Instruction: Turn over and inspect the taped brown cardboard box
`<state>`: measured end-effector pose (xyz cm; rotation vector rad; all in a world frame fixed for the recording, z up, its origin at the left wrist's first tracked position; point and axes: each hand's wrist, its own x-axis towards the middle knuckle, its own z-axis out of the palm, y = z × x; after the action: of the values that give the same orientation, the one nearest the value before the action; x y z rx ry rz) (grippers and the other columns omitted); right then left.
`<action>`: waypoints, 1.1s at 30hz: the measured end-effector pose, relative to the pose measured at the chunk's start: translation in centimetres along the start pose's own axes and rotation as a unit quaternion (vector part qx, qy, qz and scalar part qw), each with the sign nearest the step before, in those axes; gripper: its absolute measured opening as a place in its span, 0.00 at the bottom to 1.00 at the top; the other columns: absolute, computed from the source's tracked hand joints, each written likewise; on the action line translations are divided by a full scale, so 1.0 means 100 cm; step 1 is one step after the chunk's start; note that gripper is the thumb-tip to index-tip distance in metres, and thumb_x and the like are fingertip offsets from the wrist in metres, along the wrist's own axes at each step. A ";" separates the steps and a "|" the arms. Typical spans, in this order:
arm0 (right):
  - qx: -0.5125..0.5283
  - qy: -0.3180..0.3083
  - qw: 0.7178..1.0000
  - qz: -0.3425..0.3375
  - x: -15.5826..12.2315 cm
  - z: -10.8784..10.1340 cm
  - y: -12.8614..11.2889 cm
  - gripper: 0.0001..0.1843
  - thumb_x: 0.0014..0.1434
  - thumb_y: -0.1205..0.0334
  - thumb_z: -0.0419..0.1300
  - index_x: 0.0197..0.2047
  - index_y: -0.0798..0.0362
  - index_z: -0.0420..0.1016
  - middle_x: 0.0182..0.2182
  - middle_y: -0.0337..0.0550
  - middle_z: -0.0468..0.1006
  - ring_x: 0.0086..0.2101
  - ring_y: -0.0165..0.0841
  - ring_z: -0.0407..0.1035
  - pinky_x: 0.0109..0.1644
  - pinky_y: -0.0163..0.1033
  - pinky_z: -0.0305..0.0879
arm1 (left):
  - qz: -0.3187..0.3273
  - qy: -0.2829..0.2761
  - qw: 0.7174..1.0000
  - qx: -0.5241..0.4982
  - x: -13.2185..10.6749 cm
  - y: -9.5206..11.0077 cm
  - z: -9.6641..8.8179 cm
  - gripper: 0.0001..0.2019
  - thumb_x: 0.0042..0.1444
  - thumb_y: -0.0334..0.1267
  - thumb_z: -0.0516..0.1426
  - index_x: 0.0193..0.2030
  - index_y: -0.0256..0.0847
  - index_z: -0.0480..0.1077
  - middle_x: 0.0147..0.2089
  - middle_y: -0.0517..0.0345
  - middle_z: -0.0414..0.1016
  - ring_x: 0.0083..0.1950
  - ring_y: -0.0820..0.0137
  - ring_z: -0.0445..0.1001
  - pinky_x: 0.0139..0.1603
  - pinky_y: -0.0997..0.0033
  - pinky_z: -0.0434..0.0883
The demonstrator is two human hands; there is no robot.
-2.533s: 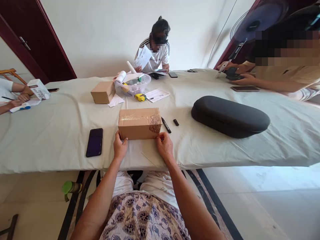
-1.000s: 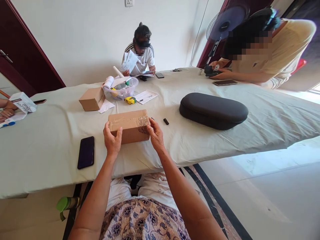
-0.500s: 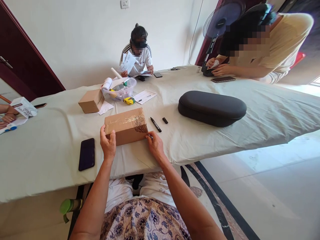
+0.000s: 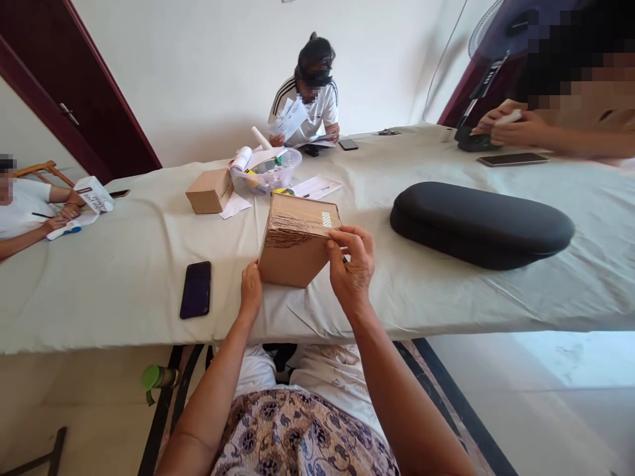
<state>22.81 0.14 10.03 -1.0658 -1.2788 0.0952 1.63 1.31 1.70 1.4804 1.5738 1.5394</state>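
Observation:
A brown cardboard box [image 4: 297, 258] stands turned at an angle near the table's front edge. Dark scribbled lines run along its top edge, and a small white patterned mark shows near its upper right corner. My left hand [image 4: 251, 287] grips the box low on its left side, its fingers partly hidden behind it. At the right upper edge, my right hand [image 4: 353, 264] has thumb and fingers closed on the corner. A small dark piece shows beside the right hand; most of it is covered. A dark phone [image 4: 195, 289] lies left of my left hand.
A long black case [image 4: 481, 225] lies to the right. Beyond the box are another carton [image 4: 208, 192], a plastic basket [image 4: 270, 177] with rolls and other items, and papers [image 4: 317, 187]. Co-workers sit at the far side, left and right. A green-lidded bottle [image 4: 157, 377] is below the table.
The box has been turned so its scribbled end faces me. My right hand has moved up to its upper edge, my left hand to its lower left side. The view has shifted left.

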 end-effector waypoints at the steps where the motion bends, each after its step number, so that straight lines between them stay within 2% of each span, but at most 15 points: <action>1: -0.008 -0.013 1.000 -0.015 0.003 0.001 -0.001 0.07 0.66 0.58 0.58 0.44 0.47 0.76 0.48 0.46 0.72 0.45 0.37 0.72 0.45 0.45 0.75 | -0.002 -0.003 1.000 0.009 -0.001 0.000 -0.001 0.19 0.68 0.47 0.46 0.50 0.40 0.73 0.53 0.44 0.77 0.59 0.60 0.73 0.65 0.53 0.67; 6: -0.027 -0.045 0.997 -0.065 0.005 0.016 -0.005 0.06 0.66 0.59 0.57 0.44 0.48 0.75 0.48 0.47 0.71 0.45 0.38 0.71 0.48 0.47 0.74 | -0.017 -0.018 0.999 0.032 0.002 0.004 -0.016 0.15 0.65 0.41 0.51 0.51 0.39 0.74 0.53 0.46 0.79 0.57 0.61 0.75 0.65 0.52 0.68; 10: -0.039 -0.051 0.994 -0.086 0.004 0.025 -0.007 0.06 0.66 0.61 0.57 0.43 0.48 0.75 0.48 0.47 0.71 0.44 0.38 0.70 0.44 0.44 0.74 | -0.028 0.034 0.999 0.009 0.010 0.023 -0.029 0.17 0.66 0.41 0.52 0.57 0.39 0.70 0.59 0.44 0.75 0.61 0.61 0.74 0.65 0.55 0.68; 12: -0.039 -0.052 0.994 -0.092 0.004 0.026 -0.007 0.06 0.66 0.61 0.57 0.43 0.48 0.75 0.48 0.47 0.71 0.45 0.38 0.70 0.45 0.44 0.74 | 0.014 0.069 0.997 -0.012 0.016 0.044 -0.033 0.19 0.68 0.45 0.49 0.61 0.39 0.67 0.63 0.42 0.73 0.64 0.61 0.72 0.66 0.56 0.68; 13: -0.039 -0.052 0.994 -0.093 0.003 0.026 -0.006 0.06 0.66 0.61 0.57 0.43 0.48 0.75 0.48 0.47 0.71 0.45 0.38 0.70 0.45 0.44 0.74 | 0.056 0.075 0.996 -0.012 0.019 0.056 -0.034 0.21 0.69 0.47 0.49 0.62 0.38 0.66 0.64 0.40 0.71 0.66 0.61 0.70 0.66 0.57 0.68; 16: -0.033 -0.057 0.994 -0.090 0.003 0.026 -0.004 0.06 0.66 0.60 0.58 0.44 0.48 0.75 0.48 0.47 0.71 0.46 0.39 0.70 0.46 0.45 0.74 | 0.185 0.062 0.980 0.038 0.027 0.088 -0.032 0.25 0.68 0.54 0.50 0.65 0.42 0.65 0.70 0.42 0.63 0.73 0.59 0.61 0.71 0.54 0.61; 18: -0.028 -0.060 0.994 -0.086 0.003 0.025 -0.004 0.06 0.66 0.60 0.57 0.44 0.48 0.75 0.48 0.47 0.70 0.47 0.39 0.70 0.46 0.45 0.74 | 0.237 0.027 0.969 0.066 0.031 0.099 -0.026 0.26 0.67 0.57 0.50 0.64 0.44 0.68 0.74 0.44 0.57 0.76 0.57 0.55 0.74 0.52 0.56; 21: -0.013 -0.061 0.994 -0.088 0.004 0.025 -0.003 0.09 0.68 0.59 0.54 0.44 0.47 0.75 0.48 0.47 0.71 0.49 0.39 0.70 0.46 0.45 0.74 | 0.256 -0.024 0.964 0.065 0.035 0.098 -0.016 0.26 0.68 0.58 0.48 0.60 0.44 0.72 0.73 0.45 0.58 0.75 0.57 0.58 0.74 0.53 0.57; 24: 0.010 -0.061 0.994 -0.094 0.006 0.024 -0.003 0.11 0.70 0.57 0.53 0.45 0.46 0.77 0.48 0.46 0.71 0.49 0.38 0.70 0.52 0.47 0.72 | 0.246 -0.023 0.968 0.048 0.038 0.091 -0.014 0.25 0.70 0.55 0.45 0.55 0.43 0.76 0.70 0.45 0.65 0.70 0.61 0.66 0.72 0.57 0.62; 26: 0.027 -0.071 0.994 -0.082 0.006 0.024 0.000 0.13 0.70 0.56 0.52 0.45 0.45 0.78 0.48 0.46 0.72 0.50 0.39 0.70 0.54 0.49 0.71 | 0.247 -0.013 0.968 0.044 0.040 0.090 -0.017 0.24 0.70 0.54 0.46 0.53 0.43 0.77 0.67 0.46 0.69 0.68 0.61 0.68 0.71 0.57 0.64; 29: 0.062 -0.084 0.994 -0.022 -0.001 0.028 0.011 0.15 0.69 0.51 0.52 0.51 0.44 0.76 0.53 0.48 0.73 0.50 0.39 0.71 0.52 0.47 0.73 | 0.252 -0.001 0.966 0.047 0.046 0.091 -0.021 0.22 0.70 0.53 0.47 0.51 0.43 0.78 0.63 0.48 0.73 0.65 0.62 0.72 0.70 0.55 0.65; 31: 0.102 -0.091 0.990 0.044 -0.011 0.032 0.025 0.21 0.66 0.48 0.55 0.58 0.45 0.72 0.56 0.49 0.73 0.44 0.36 0.72 0.47 0.44 0.75 | 0.257 0.011 0.965 0.051 0.048 0.091 -0.023 0.22 0.70 0.53 0.48 0.50 0.43 0.78 0.62 0.48 0.75 0.64 0.62 0.73 0.69 0.56 0.66; 33: 0.133 -0.117 0.979 0.100 -0.024 0.032 0.041 0.24 0.64 0.47 0.56 0.59 0.47 0.71 0.55 0.50 0.75 0.40 0.35 0.73 0.43 0.43 0.75 | 0.265 0.019 0.962 0.054 0.050 0.091 -0.023 0.21 0.69 0.53 0.49 0.49 0.43 0.79 0.61 0.49 0.75 0.63 0.63 0.73 0.69 0.57 0.66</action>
<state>21.34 2.88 5.24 -0.9663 -1.3220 0.5437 1.31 2.90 12.18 2.0682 1.3629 1.7897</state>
